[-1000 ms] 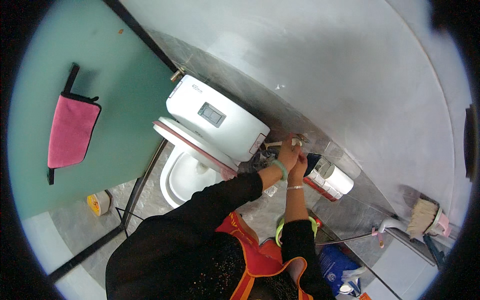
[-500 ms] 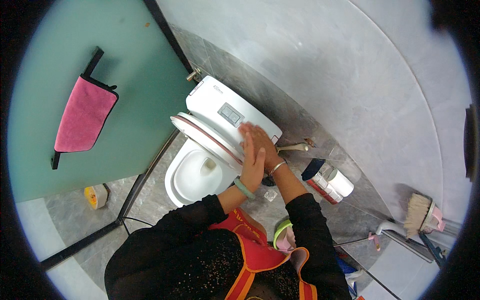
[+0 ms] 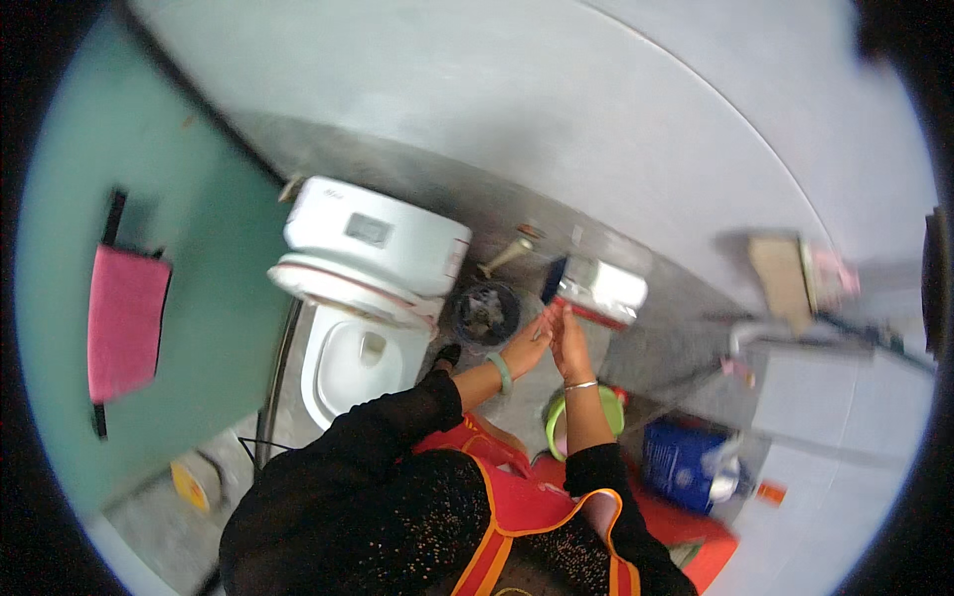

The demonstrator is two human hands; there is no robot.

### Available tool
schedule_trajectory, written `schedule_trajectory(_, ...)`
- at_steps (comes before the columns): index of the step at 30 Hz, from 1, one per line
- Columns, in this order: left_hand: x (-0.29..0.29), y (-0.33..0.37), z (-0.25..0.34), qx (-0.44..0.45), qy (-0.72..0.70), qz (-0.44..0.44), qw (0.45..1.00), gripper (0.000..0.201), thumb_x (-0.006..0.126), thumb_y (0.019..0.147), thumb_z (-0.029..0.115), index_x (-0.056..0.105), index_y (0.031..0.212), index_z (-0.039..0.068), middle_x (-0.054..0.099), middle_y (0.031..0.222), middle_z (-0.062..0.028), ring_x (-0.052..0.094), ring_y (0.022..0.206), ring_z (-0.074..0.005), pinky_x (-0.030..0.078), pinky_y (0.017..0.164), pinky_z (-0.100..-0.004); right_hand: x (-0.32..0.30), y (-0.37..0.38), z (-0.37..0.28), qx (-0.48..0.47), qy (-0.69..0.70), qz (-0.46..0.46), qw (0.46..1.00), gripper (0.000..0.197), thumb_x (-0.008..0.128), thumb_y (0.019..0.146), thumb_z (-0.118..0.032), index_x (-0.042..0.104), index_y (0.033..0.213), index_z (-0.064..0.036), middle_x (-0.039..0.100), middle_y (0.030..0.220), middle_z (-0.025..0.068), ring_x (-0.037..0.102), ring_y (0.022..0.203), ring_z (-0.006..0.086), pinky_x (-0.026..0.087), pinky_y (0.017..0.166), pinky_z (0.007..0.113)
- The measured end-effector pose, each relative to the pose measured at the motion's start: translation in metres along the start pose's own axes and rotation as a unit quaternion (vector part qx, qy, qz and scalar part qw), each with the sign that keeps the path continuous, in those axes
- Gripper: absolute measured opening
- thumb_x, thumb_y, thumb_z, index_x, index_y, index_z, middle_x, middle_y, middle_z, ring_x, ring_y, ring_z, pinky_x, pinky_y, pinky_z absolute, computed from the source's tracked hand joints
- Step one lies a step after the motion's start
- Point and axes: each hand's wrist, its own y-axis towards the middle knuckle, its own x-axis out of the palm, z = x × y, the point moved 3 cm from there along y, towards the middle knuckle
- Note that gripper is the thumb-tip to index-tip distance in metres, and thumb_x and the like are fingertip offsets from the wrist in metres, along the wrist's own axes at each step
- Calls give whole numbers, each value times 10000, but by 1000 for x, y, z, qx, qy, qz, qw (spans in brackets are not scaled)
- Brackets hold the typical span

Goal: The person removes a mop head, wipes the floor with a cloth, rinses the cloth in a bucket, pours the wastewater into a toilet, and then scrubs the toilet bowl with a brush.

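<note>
My left hand (image 3: 529, 348), with a pale green bangle at the wrist, and my right hand (image 3: 569, 348), with a silver bracelet, are close together in front of me. Their fingers point away and look stretched out, and the fingertips meet or overlap. Nothing shows held in either one. Just beyond the left hand stands a round waste bin (image 3: 486, 314) with crumpled litter inside. A red and white package (image 3: 594, 312) lies beyond the right hand, beside a white roll-shaped object (image 3: 618, 285). The picture is smeared by motion.
Left of the hands stands a white toilet (image 3: 316, 372), its lid raised. A pink cloth (image 3: 129, 323) hangs on the green door's handle. Right of my forearm are a green-rimmed bucket (image 3: 608, 409) and a blue package (image 3: 679, 465). A brush (image 3: 780, 281) hangs at the right wall.
My view has swung right, so the toilet appears farther left. The hands, one laid over the other by the cistern before, are now side by side near the waste bin and package.
</note>
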Motion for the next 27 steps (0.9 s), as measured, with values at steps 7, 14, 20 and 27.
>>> schedule_trajectory(7, 122, -48, 73, 113, -77, -122, 983, 512, 495, 857, 125, 294, 1314, 14, 362, 1325, -129, 368, 1197, -200, 308, 978, -305, -79, -175, -91, -173, 429, -67, 884, 629, 296, 892, -492, 311, 1281, 2, 346, 1325, 182, 365, 1207, 303, 312, 998, 413)
schedule_trajectory(14, 237, -133, 103, 209, -36, -193, 958, 462, 553, 802, 74, 416, 1243, 57, 439, 1210, -117, 461, 1086, -230, 396, 882, -312, -153, -343, -70, -306, 471, -59, 825, 663, 288, 877, -525, 259, 1322, -34, 278, 1368, 166, 309, 1228, 363, 266, 1008, 494)
schedule_trajectory(20, 314, -232, 127, 507, 156, -203, 823, 446, 631, 735, 138, 503, 1155, 56, 459, 1124, -141, 459, 1045, -274, 389, 861, -345, -196, -446, -25, -368, 439, -10, 820, 671, 309, 875, -523, 227, 1334, -41, 310, 1350, 168, 360, 1197, 345, 322, 968, 479)
schedule_trajectory(27, 376, -250, 92, 388, 226, -328, 831, 301, 657, 740, 220, 608, 927, -11, 599, 824, -94, 574, 750, -196, 460, 674, -309, -218, -512, -4, -378, 298, 69, 874, 689, 247, 868, -572, 232, 1346, -77, 316, 1367, 91, 449, 1132, 272, 377, 917, 417)
